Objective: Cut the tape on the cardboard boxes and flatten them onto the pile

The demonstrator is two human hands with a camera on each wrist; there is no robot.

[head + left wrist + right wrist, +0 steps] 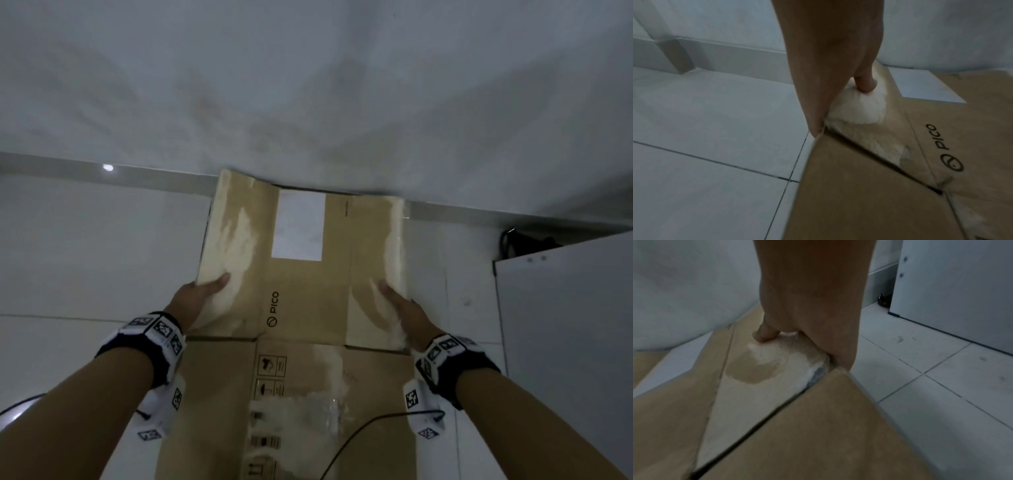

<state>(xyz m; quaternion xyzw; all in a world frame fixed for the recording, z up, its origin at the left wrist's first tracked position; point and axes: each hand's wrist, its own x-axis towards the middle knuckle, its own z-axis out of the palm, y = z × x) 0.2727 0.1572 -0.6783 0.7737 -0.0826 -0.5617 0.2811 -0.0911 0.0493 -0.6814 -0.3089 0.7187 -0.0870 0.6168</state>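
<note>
A flattened brown cardboard box marked PICO, with a white label, lies with its far edge at the wall. My left hand grips its left edge, thumb on top and the fingers hidden beneath. My right hand holds the right edge the same way, thumb pressed on a torn pale patch. The box overlaps another flat cardboard sheet nearer me, which carries crumpled clear tape.
White tiled floor spreads on both sides, and a grey baseboard runs along the wall. A white cabinet stands at the right with a dark object behind it. A black cable trails over the near cardboard.
</note>
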